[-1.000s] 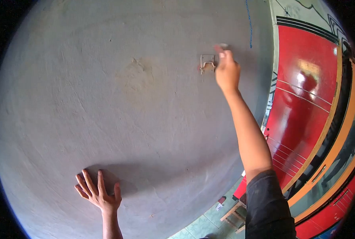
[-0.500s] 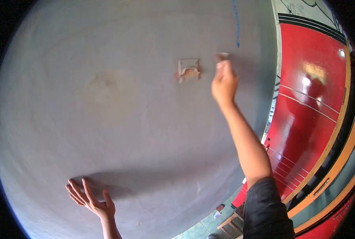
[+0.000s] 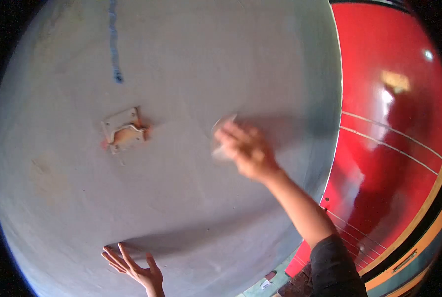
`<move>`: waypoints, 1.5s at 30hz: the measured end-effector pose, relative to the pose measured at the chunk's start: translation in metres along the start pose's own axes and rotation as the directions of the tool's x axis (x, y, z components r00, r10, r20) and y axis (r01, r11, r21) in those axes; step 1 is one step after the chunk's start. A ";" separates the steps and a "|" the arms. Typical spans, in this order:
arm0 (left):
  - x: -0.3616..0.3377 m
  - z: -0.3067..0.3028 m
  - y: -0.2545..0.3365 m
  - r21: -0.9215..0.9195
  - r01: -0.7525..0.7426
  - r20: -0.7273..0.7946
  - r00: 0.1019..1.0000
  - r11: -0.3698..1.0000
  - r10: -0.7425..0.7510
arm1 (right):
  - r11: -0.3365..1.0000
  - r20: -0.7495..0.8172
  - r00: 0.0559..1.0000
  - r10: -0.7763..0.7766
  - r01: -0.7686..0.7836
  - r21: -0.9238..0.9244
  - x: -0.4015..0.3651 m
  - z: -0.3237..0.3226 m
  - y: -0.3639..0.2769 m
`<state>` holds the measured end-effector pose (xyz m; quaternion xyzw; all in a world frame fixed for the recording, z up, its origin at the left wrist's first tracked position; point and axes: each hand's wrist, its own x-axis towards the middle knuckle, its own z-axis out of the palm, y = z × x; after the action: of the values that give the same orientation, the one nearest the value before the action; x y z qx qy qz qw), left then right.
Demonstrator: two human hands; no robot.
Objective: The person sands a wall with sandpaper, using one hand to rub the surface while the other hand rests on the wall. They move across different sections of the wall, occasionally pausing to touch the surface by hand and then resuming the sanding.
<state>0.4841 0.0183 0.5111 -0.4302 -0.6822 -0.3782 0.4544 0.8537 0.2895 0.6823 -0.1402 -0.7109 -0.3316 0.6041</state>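
Writing on 1 small white tag (image 3: 265,284), bottom edge R of ctr, is too small to be read. 2 bare hands are seen. R hand (image 3: 248,151), ctr of frame, is blurred; 1 pale thing (image 3: 220,152) is clamped under its fingers against the gray wall (image 3: 181,188), exact shape can't be told. L hand (image 3: 139,272), lower L, is held w/ fingers spread apart, tips set at the wall. 1 metal bracket (image 3: 123,119) is mounted L of ctr; 1 blue cord (image 3: 114,44) is hung upper L. 1 red panel (image 3: 369,49) is seen far R, 1 dark sleeve (image 3: 337,267) lower R.
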 end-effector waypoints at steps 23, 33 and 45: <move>-0.040 0.036 -0.048 -0.116 0.075 0.239 0.970 0.990 -0.046 | 0.586 -0.162 0.575 0.802 -0.810 0.023 -0.223 0.072 -0.215; -0.050 0.051 -0.030 -0.133 0.207 0.247 0.954 0.969 -0.170 | 0.512 -0.295 0.476 0.829 -0.857 0.057 -0.218 0.078 -0.209; -0.062 0.064 -0.033 -0.192 0.227 0.261 0.950 0.955 -0.174 | 0.684 -0.140 0.681 0.719 -0.729 -0.032 -0.219 0.079 -0.233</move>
<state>0.4481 0.0501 0.4289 -0.4485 -0.7267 -0.4406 0.2769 0.7036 0.2112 0.3997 -0.4159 -0.5465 -0.1030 0.7196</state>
